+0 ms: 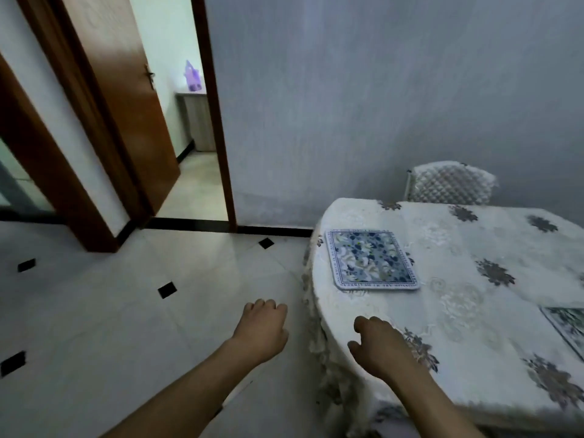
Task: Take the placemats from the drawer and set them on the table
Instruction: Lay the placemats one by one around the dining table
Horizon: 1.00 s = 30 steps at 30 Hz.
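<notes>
Entry, head view.

**Hands.** The left hand (pixel 262 327) and the right hand (pixel 380 346) are extended forward, fingers loosely curled, and nothing is held in either. The left hand is over the floor (pixel 126 295), just off the table end. The right hand is over the near rim of the table (pixel 474 248); contact with the cloth cannot be told.

**Placemats.**
- The first placemat (pixel 373 259), blue floral, lies flat near the rounded left end of the table, apart from both hands.
- The second placemat (pixel 568 327) is cut off by the right frame edge, and only a corner is seen on the cloth.
- The drawer is not in view, so what is left in it cannot be told.

**Risks, as judged:**
- The first placemat is set close to the rounded end. It could be slid toward the drop if brushed by a passing hand or forearm.
- The tablecloth (pixel 328 374) hangs loose and ruffled just below the right hand. If it is snagged by fingers, the cloth could be dragged and both mats shifted.
- The first placemat is slightly skewed to the table edge, so uneven spacing may follow if later mats are aligned to it.
- The place by the chair (pixel 452 183) is far from the hands, and the laid mat could be disturbed by a lean across the table.
- The task could be taken as finished too early if the drawer is not checked.
</notes>
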{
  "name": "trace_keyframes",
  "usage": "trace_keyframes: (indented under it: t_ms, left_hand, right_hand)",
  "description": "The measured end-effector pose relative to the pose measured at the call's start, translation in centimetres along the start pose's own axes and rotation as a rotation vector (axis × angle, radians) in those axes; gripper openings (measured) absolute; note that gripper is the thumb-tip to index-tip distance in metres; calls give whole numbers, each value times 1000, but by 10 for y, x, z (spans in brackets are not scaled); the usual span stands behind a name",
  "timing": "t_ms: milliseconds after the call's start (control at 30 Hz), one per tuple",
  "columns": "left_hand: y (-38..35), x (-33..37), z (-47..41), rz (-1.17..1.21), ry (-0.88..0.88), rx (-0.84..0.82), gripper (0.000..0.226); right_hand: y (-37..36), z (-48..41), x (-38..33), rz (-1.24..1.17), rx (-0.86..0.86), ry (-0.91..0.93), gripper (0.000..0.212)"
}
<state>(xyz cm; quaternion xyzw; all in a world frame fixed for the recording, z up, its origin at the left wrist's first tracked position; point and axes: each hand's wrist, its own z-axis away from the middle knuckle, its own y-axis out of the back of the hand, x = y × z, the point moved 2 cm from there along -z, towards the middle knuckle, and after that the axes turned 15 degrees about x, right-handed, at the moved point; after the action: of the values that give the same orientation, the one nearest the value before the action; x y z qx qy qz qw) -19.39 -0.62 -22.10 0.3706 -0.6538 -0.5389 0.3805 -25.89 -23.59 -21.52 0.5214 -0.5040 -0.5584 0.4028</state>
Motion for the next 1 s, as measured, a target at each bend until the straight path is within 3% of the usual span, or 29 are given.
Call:
trace_keyframes:
  t_ms: [333,700,1000]
  left_hand:
    - [-33,29,-125,3,-281,-51,29]
    - [-65,28,-266,-23,-341,-88,28]
    - [-127,29,-389,62,-525,-101,29]
  right_hand:
    - [-16,-56,57,-21,25,-287,28]
    - [-50,-167,101,-168,17,-423,31]
    - [-93,-199,128,-369,-33,-791,30]
